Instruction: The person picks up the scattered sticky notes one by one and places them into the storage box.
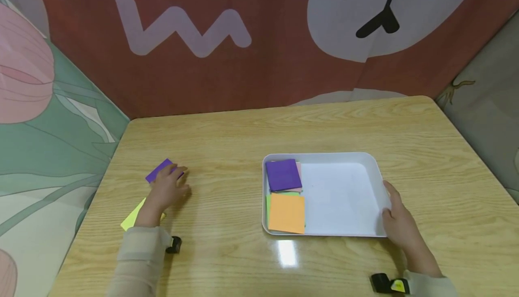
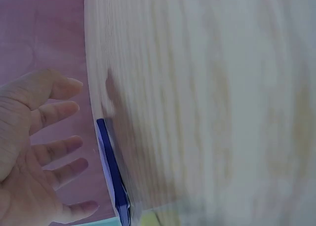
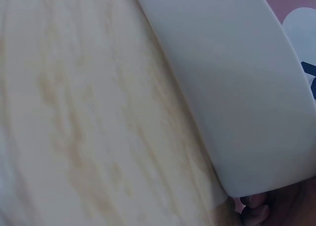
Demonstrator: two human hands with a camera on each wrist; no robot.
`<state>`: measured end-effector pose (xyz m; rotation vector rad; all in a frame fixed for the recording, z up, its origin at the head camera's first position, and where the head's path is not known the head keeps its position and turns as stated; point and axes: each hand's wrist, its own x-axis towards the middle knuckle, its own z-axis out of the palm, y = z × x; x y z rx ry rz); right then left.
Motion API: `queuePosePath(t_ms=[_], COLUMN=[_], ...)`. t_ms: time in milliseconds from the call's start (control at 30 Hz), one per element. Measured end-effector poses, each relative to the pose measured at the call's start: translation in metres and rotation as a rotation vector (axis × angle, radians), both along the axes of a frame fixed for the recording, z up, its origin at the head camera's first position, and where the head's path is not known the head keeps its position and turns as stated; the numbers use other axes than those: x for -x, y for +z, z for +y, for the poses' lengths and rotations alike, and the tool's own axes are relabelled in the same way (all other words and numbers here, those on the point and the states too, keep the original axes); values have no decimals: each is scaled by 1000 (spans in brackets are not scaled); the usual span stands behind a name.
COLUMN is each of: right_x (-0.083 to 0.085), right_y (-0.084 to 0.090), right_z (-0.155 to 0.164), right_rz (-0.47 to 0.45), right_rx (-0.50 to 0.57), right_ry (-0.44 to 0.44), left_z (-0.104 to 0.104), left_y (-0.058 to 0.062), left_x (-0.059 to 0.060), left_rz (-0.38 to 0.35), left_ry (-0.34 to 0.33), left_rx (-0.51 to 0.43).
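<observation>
My left hand (image 1: 167,190) is above a purple sticky-note pad (image 1: 157,171) at the table's left, partly covering it in the head view. In the left wrist view the fingers (image 2: 61,149) are spread and slightly bent, apart from the purple pad (image 2: 113,174), with nothing between them. A yellow pad (image 1: 133,216) lies partly hidden beneath my left forearm. With my right hand (image 1: 400,222) I grip the right edge of a white tray (image 1: 340,198); in the right wrist view some curled fingers (image 3: 256,211) show below the tray corner (image 3: 247,152).
Inside the tray's left end, a purple pad (image 1: 284,175) lies over a pink one, and an orange pad (image 1: 287,213) lies over a green one. Wood-grain tabletop (image 1: 223,166) spans the distance between the left pads and the tray. A brown printed cloth (image 1: 243,80) hangs behind the table.
</observation>
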<state>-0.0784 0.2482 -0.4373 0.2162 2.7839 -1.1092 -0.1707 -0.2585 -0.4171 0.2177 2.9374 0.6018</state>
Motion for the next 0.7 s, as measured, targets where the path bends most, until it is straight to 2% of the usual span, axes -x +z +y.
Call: queuePosePath(t_ms=[267, 700], right_x=[1, 0], right_y=[1, -1], right_z=[0, 0], right_rz=[-4, -10], right_rx=[-2, 7], right_ry=[-1, -4], left_z=[-5, -13], left_y=[2, -3], left_x=[2, 10], left_rz=[-33, -75], left_ry=[-8, 0], left_rx=[36, 48])
